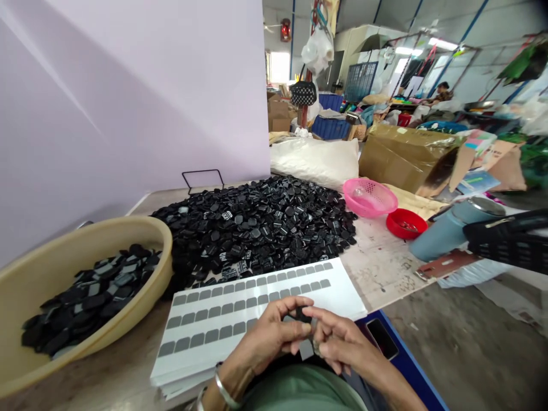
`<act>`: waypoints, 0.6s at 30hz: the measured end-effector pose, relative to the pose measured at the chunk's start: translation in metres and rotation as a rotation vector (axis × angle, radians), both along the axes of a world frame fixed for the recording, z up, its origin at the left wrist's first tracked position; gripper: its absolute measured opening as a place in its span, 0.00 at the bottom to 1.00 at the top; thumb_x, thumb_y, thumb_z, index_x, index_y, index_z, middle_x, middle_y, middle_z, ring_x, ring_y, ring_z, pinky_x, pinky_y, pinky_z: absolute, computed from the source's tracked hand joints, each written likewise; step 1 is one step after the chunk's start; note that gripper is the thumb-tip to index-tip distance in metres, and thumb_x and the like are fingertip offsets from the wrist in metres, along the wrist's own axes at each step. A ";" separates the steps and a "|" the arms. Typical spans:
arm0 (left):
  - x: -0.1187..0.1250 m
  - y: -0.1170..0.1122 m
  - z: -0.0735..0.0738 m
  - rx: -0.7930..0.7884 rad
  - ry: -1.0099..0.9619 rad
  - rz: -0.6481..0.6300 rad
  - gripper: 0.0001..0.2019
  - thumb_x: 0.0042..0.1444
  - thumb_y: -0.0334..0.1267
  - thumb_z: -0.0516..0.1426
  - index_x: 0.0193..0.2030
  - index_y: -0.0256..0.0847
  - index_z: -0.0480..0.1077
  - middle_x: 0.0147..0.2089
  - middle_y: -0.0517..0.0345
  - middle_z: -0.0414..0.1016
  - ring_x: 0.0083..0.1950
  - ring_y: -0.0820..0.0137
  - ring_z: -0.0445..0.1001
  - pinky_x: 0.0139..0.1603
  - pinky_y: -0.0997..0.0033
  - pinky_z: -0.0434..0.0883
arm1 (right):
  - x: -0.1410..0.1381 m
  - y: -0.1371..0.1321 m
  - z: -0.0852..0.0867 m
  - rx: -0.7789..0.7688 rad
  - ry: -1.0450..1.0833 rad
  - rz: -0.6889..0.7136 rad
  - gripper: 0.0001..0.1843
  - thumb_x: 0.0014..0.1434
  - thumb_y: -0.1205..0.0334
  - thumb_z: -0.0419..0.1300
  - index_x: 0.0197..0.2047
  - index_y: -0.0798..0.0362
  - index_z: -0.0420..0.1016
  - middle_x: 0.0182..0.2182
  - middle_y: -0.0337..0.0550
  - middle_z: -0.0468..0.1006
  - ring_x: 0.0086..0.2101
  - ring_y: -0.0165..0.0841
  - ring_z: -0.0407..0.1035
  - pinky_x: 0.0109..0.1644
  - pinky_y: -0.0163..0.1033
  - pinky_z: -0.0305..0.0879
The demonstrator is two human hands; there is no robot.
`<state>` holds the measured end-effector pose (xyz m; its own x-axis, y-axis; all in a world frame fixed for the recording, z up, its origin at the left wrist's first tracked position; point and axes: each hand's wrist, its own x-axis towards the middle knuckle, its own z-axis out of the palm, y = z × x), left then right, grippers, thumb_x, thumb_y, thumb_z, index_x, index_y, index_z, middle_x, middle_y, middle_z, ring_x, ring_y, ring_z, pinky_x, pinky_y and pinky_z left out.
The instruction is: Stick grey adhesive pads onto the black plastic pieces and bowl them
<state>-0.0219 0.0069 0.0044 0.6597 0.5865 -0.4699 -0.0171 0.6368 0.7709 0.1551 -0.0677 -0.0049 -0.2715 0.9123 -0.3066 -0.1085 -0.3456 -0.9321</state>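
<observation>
Cluttered workshop counter (385, 274): both hands, left hand (268, 337) and right hand (342, 342), pinch closed on one small black piece (302, 314). Judged light, rigid, slippery; hold by its edges.

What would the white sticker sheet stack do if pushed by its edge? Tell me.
The sticker sheet stack is thin paper, so it would probably flex rather than stay stiff. Its loose layers, fanned at the near corner, may slide apart. It overhangs the table edge, so a push could tip it off.

Black pieces (257, 225), beige bowl (51, 268), pink basket (370, 197), grey stickers (240, 302).
</observation>
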 end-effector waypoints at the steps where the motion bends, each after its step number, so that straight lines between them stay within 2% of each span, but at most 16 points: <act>1: 0.001 -0.002 -0.001 0.009 0.006 0.010 0.23 0.45 0.33 0.65 0.50 0.38 0.69 0.29 0.63 0.70 0.20 0.82 0.63 0.21 0.81 0.56 | 0.000 -0.002 0.000 0.018 -0.010 -0.010 0.29 0.52 0.59 0.60 0.59 0.47 0.68 0.28 0.33 0.68 0.18 0.20 0.58 0.18 0.26 0.49; 4: 0.004 -0.006 -0.001 0.053 0.006 0.050 0.21 0.46 0.31 0.62 0.50 0.37 0.69 0.28 0.63 0.71 0.18 0.82 0.63 0.20 0.81 0.53 | -0.001 -0.004 -0.002 0.174 -0.125 -0.163 0.22 0.57 0.57 0.57 0.55 0.47 0.70 0.28 0.34 0.68 0.20 0.22 0.59 0.23 0.29 0.59; 7: 0.004 -0.007 0.003 0.047 -0.024 0.076 0.22 0.45 0.30 0.62 0.50 0.37 0.68 0.28 0.63 0.71 0.18 0.81 0.66 0.20 0.81 0.52 | -0.002 -0.004 -0.004 0.389 -0.390 -0.340 0.16 0.63 0.58 0.53 0.53 0.49 0.71 0.32 0.39 0.71 0.27 0.29 0.67 0.32 0.34 0.66; 9: 0.004 -0.008 0.007 0.021 -0.035 0.076 0.23 0.45 0.30 0.61 0.51 0.38 0.68 0.30 0.62 0.73 0.19 0.80 0.68 0.21 0.81 0.55 | -0.002 -0.003 -0.004 0.540 -0.538 -0.334 0.14 0.64 0.61 0.52 0.51 0.49 0.72 0.34 0.41 0.73 0.33 0.32 0.70 0.37 0.35 0.68; 12: 0.004 -0.008 0.012 0.016 -0.014 0.051 0.23 0.44 0.29 0.61 0.50 0.36 0.67 0.24 0.63 0.72 0.18 0.80 0.66 0.20 0.81 0.52 | -0.003 -0.001 -0.003 0.682 -0.634 -0.257 0.15 0.66 0.65 0.49 0.52 0.48 0.70 0.35 0.42 0.74 0.34 0.32 0.71 0.37 0.35 0.69; 18: 0.004 -0.008 0.013 0.009 0.006 0.044 0.23 0.45 0.29 0.60 0.51 0.35 0.66 0.20 0.63 0.71 0.17 0.79 0.65 0.19 0.81 0.51 | -0.002 -0.001 0.004 0.728 -0.768 -0.157 0.18 0.66 0.69 0.47 0.55 0.47 0.67 0.37 0.42 0.73 0.36 0.32 0.72 0.38 0.35 0.71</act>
